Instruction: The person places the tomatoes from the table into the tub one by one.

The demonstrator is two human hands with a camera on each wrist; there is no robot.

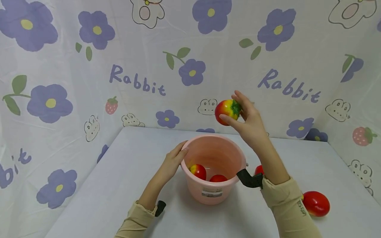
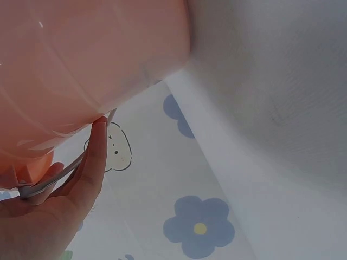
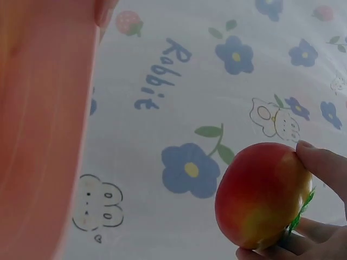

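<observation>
A pink bucket [image 1: 212, 193] stands on the table, tilted slightly toward me, with two red-and-yellow fruits [image 1: 198, 172] inside. My left hand [image 1: 172, 162] grips its left rim, thumb over the edge. In the left wrist view, the fingers [image 2: 96, 157] lie against the outer wall beside the thin grey bail handle [image 2: 54, 181]. Above the bucket's right rear rim, my right hand [image 1: 250, 122] holds a red-and-yellow fruit with a green leafy cap [image 1: 227, 111] between thumb and fingers. The right wrist view shows that same fruit [image 3: 260, 195] apart from the bucket wall [image 3: 43, 130].
On the table right of the bucket lie a red fruit [image 1: 317, 204] and another one [image 1: 259, 170] partly hidden by my right forearm. A white cloth [image 1: 190, 43] with purple flowers and rabbits hangs behind and along the sides of the white table [image 1: 119, 185].
</observation>
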